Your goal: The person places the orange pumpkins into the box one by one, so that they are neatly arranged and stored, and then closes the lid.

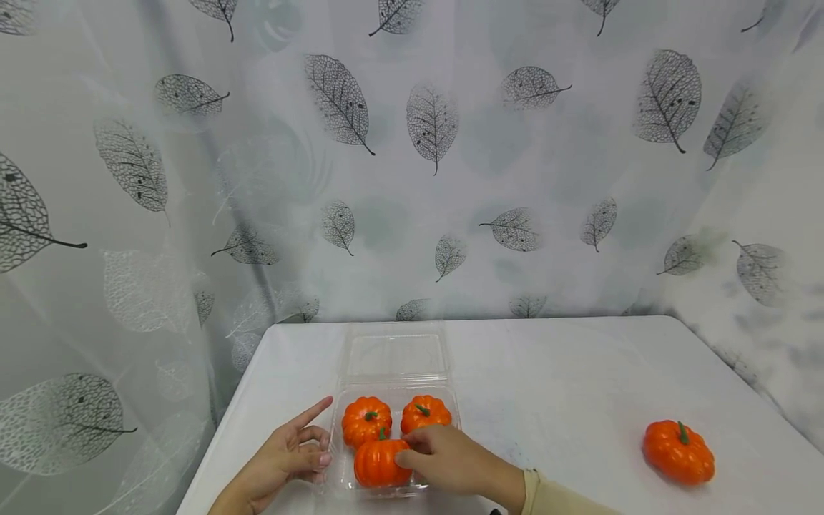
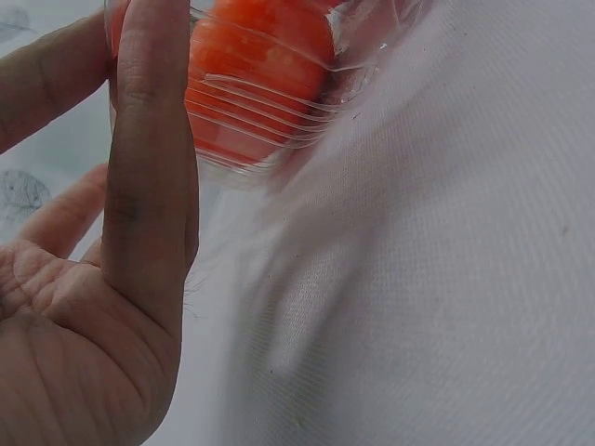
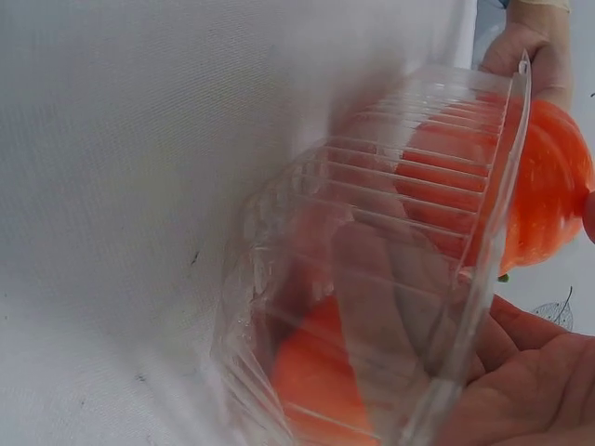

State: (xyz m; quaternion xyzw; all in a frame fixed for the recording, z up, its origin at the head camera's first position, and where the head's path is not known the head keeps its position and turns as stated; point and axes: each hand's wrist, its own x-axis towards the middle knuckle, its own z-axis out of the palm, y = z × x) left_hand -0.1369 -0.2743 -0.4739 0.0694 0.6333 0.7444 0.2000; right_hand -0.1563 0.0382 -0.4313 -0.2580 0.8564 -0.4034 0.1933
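1. Right hand [image 1: 450, 458]: reaches into the clear plastic container [image 1: 394, 390] from the near right. Fingers are curled around the near pumpkin [image 1: 380, 461], gripping it on its right side. A beige sleeve [image 1: 560, 497] covers the wrist.
2. Left hand [image 1: 290, 454]: rests against the container's left wall. The index finger points forward and to the right; the other fingers are loosely curled against the plastic wall. The left wrist view shows a straight finger [image 2: 149, 158] lying flat on the ribbed wall, with nothing gripped.
3. Near pumpkin: sits in the front of the container tray, touching the two pumpkins behind it.
4. Back-left pumpkin [image 1: 365, 418] and back-right pumpkin [image 1: 426, 413]: stand side by side in the rear of the tray, green stems up.
5. Container: lies on the white table [image 1: 547, 372] near its front-left edge. The hinged lid [image 1: 394, 354] is folded open, flat on the table behind the tray.
6. Fourth pumpkin [image 1: 678, 452]: stands alone on the table, well apart to the right of the container.
7. Backdrop: a pale curtain with a grey leaf print [image 1: 337, 96] hangs behind the table.
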